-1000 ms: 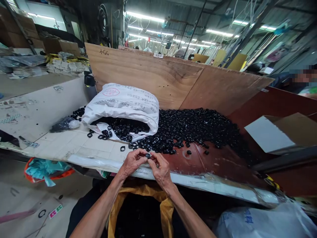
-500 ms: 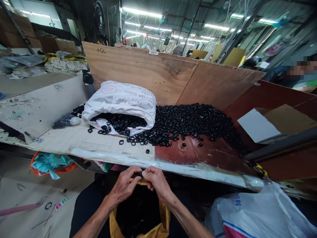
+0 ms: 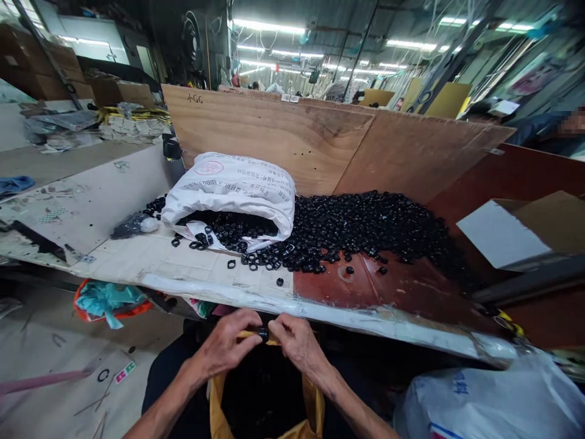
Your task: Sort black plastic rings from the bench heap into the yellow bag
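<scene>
A small black plastic ring (image 3: 263, 334) sits at the fingertips of my left hand (image 3: 228, 342), whose thumb and fingers close on it. Just to its right is my right hand (image 3: 299, 342), thumb and forefinger pinched together close to the ring; anything within that pinch is hidden. Both hands are above the mouth of a yellow sack (image 3: 218, 402) between my legs, its inside dark. On the bench (image 3: 183, 268) ahead, a white woven bag (image 3: 237, 177) lies on its side, with black rings spilling from its mouth. A large heap of the same rings (image 3: 365, 225) spreads to its right.
Wooden boards (image 3: 274, 128) wall the bench's back. An open cardboard box (image 3: 507, 235) stands at the right end, above a metal bar (image 3: 530, 283). A full white plastic bag (image 3: 498, 396) is at lower right. An orange-rimmed basket (image 3: 112, 299) hangs below the bench at left.
My right fingertips have drawn slightly away from the left ones, and the black ring shows more clearly between them. The whole view has shifted a little to the left.
</scene>
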A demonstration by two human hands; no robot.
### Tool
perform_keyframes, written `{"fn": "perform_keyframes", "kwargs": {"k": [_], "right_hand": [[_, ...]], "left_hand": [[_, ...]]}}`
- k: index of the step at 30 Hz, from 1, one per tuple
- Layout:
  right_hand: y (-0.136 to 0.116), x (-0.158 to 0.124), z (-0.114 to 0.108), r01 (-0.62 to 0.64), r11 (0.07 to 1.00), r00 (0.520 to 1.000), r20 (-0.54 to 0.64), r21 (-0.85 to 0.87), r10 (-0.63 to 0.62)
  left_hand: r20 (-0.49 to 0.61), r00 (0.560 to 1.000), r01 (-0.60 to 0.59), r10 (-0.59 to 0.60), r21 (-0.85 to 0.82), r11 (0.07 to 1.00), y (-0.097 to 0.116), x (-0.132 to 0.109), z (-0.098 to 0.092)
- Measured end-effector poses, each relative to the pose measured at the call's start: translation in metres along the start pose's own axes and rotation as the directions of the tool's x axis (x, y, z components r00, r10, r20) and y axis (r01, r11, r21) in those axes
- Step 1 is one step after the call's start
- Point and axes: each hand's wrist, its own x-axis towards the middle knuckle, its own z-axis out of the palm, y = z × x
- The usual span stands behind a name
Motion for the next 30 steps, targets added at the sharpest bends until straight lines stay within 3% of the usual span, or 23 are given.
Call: {"fn": "perform_keyframes", "kwargs": {"k": [1, 2, 4, 5, 6, 8, 12, 16, 20, 24, 30], "right_hand": [[0.001, 0.008, -0.007, 0.079, 0.993, 0.991, -0.098, -0.092, -0.088], [0.003, 0.017, -0.013, 0.142, 0.972, 0.962, -0.207, -0.185, -0.18], [0.009, 0.04, -0.023, 0.193, 0.929, 0.888, -0.347, -0.317, -0.303], [0.012, 0.052, -0.025, 0.204, 0.911, 0.868, -0.365, -0.358, -0.337], [0.016, 0.064, -0.026, 0.219, 0.895, 0.863, -0.351, -0.388, -0.364], [0.023, 0.083, -0.023, 0.259, 0.864, 0.875, -0.273, -0.432, -0.399], [0.031, 0.097, -0.01, 0.268, 0.857, 0.893, -0.221, -0.44, -0.392], [0.03, 0.093, -0.008, 0.302, 0.917, 0.883, -0.286, -0.262, -0.373], [0.026, 0.091, -0.015, 0.317, 0.947, 0.908, -0.276, -0.041, -0.316], [0.022, 0.091, -0.017, 0.406, 0.914, 0.886, -0.245, -0.006, -0.395], [0.022, 0.09, -0.012, 0.364, 0.93, 0.884, -0.293, -0.056, -0.364]], "left_hand": [[-0.076, 0.995, 0.068, -0.064, 0.059, 0.996, -0.006, 0.008, -0.014], [-0.222, 0.966, 0.166, -0.136, 0.121, 0.979, -0.014, 0.019, -0.027], [-0.517, 0.831, 0.375, -0.205, 0.249, 0.893, -0.032, 0.043, -0.049], [-0.546, 0.812, 0.424, -0.204, 0.313, 0.85, -0.041, 0.055, -0.057], [-0.543, 0.814, 0.448, -0.205, 0.364, 0.817, -0.049, 0.066, -0.062], [-0.452, 0.871, 0.408, -0.192, 0.448, 0.795, -0.059, 0.083, -0.062], [-0.313, 0.945, 0.244, -0.098, 0.472, 0.847, -0.06, 0.097, -0.032], [-0.257, 0.963, 0.014, 0.08, 0.344, 0.939, -0.055, 0.105, 0.002], [-0.21, 0.959, -0.142, 0.188, 0.216, 0.966, -0.057, 0.11, 0.013], [-0.113, 0.986, -0.111, 0.123, 0.101, 0.989, -0.058, 0.108, 0.011], [-0.056, 0.998, 0.018, -0.023, -0.084, 0.996, -0.048, 0.103, 0.009]]}}
